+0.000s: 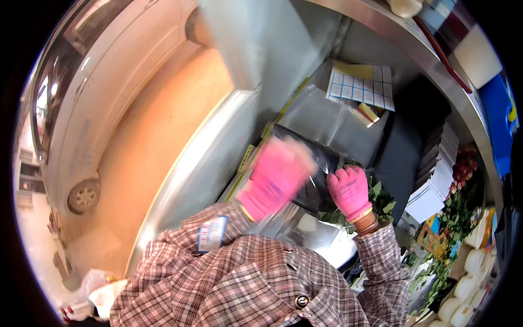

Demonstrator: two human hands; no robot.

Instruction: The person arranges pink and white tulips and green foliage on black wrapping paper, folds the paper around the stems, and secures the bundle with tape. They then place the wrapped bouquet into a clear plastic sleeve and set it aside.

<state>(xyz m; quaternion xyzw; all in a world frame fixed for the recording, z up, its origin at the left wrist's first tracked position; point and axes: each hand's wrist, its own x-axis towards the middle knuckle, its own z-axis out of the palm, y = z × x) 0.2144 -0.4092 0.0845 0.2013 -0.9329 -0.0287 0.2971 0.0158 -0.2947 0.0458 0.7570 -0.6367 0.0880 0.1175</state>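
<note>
Both of my hands wear pink gloves. My left hand is motion-blurred over the left part of a shiny black plastic sheet, so its grip is unclear. At the sheet's right side, the fingers of my right hand are curled tight on its edge, among green leafy stems. Leaves show above, beside and below that fist, which hides part of the stems. Clear, glossy film lies nearer my body, below the black sheet.
A blue-gridded paper and a small yellow-red box lie farther off. To the right are black sheets, stacked white boards, more foliage and white containers. A metal rim curves around; a car stands left.
</note>
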